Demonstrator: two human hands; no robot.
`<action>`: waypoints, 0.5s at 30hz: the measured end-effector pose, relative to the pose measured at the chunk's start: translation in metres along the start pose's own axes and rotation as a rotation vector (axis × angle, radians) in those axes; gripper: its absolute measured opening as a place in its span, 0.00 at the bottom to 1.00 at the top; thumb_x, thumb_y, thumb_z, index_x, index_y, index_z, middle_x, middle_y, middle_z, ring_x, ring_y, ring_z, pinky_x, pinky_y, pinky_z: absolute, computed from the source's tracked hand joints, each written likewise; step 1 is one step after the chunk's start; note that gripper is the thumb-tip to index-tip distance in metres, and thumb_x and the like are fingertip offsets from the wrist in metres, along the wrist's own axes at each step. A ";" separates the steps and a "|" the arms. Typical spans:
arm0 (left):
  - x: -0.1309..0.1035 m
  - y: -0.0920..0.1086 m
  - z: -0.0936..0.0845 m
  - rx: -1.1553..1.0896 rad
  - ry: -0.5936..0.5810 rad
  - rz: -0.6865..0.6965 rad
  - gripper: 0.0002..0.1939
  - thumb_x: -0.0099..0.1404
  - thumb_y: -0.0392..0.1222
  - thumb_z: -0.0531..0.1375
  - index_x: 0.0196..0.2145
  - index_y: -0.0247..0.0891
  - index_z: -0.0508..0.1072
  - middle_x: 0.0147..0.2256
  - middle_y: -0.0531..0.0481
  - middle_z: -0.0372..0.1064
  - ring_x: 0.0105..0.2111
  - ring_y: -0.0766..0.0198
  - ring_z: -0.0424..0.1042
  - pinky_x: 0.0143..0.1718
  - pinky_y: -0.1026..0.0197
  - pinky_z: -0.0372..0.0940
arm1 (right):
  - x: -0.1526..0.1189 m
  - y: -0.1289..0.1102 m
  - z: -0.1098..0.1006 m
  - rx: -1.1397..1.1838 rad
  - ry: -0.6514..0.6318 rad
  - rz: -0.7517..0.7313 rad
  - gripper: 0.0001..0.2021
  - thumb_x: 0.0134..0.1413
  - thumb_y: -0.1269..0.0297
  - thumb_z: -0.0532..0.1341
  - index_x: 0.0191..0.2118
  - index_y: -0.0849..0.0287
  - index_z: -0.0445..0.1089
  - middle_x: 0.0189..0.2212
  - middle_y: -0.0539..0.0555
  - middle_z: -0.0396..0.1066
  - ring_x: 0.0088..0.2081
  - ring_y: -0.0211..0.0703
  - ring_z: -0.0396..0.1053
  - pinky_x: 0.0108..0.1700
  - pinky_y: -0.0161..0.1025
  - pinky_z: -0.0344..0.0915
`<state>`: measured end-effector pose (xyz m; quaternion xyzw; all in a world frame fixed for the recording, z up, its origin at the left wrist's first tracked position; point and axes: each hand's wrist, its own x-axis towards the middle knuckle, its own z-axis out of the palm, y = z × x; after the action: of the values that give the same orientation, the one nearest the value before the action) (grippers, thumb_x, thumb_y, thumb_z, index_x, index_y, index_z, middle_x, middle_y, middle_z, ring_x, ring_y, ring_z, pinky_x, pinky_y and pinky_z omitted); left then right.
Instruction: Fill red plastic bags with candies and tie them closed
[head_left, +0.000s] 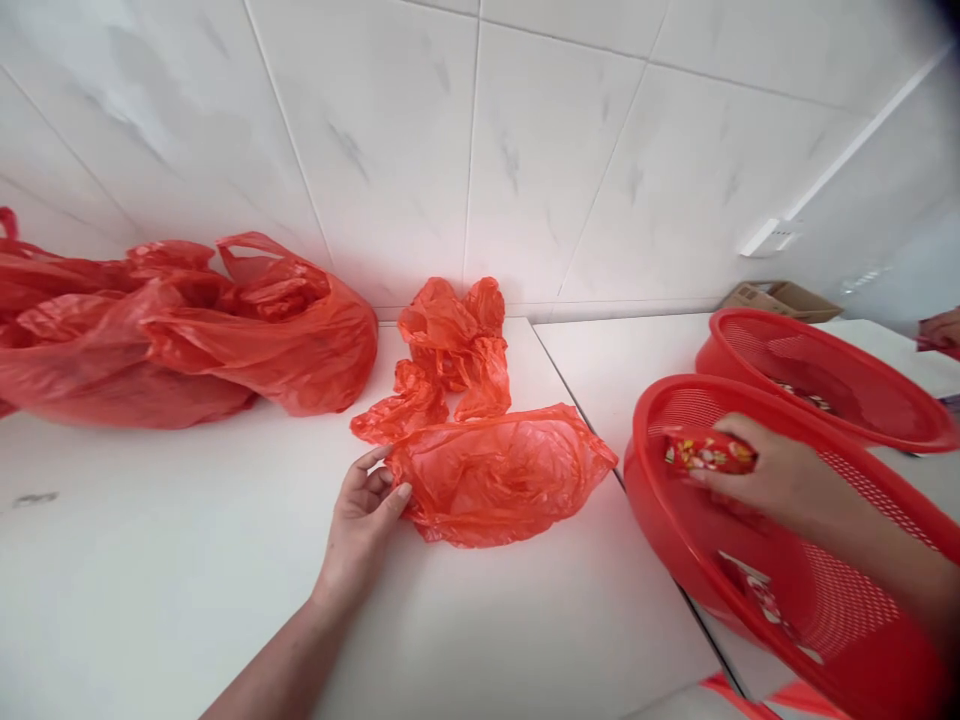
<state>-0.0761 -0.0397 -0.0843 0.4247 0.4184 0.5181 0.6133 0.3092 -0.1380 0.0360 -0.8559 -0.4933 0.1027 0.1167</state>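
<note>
My left hand point(375, 505) pinches the left edge of a red plastic bag point(510, 470), which lies on the white table with its mouth spread wide. Over the near red basket point(652, 500), my right hand point(757, 465) grips a small red packet point(709, 452) with a yellow and white print. Its fingers are partly hidden behind the packet. Another printed packet point(761, 595) rests lower in the same basket. Behind the spread bag is a crumpled red plastic bag point(457, 350).
Full red plastic bags point(285, 330) stand along the tiled wall at left. A second red basket point(825, 365) with a few packets sits beyond the near one, and a cardboard box point(784, 300) is at the wall. Another person's hand point(941, 328) shows at the far right.
</note>
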 end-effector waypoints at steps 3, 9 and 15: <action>0.000 -0.001 0.000 0.006 -0.020 0.014 0.27 0.56 0.44 0.66 0.52 0.47 0.64 0.34 0.54 0.67 0.29 0.67 0.69 0.34 0.62 0.68 | -0.010 -0.048 -0.016 0.037 0.081 -0.133 0.14 0.46 0.49 0.63 0.35 0.47 0.62 0.29 0.49 0.71 0.30 0.48 0.70 0.30 0.41 0.64; 0.000 -0.005 -0.003 0.023 -0.059 0.037 0.26 0.58 0.44 0.65 0.53 0.47 0.63 0.35 0.53 0.66 0.32 0.66 0.69 0.35 0.61 0.67 | -0.012 -0.146 0.024 0.047 -0.223 -0.573 0.10 0.43 0.61 0.64 0.33 0.52 0.63 0.27 0.45 0.69 0.28 0.39 0.67 0.27 0.34 0.58; 0.002 -0.007 -0.005 0.010 -0.090 0.048 0.25 0.58 0.43 0.65 0.52 0.47 0.62 0.35 0.53 0.66 0.33 0.66 0.69 0.36 0.61 0.67 | 0.005 -0.167 0.040 0.062 -0.260 -0.698 0.26 0.42 0.56 0.66 0.50 0.49 0.65 0.45 0.49 0.72 0.41 0.46 0.71 0.39 0.39 0.64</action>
<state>-0.0790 -0.0383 -0.0925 0.4604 0.3826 0.5110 0.6169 0.1632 -0.0490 0.0482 -0.6121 -0.7628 0.1794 0.1067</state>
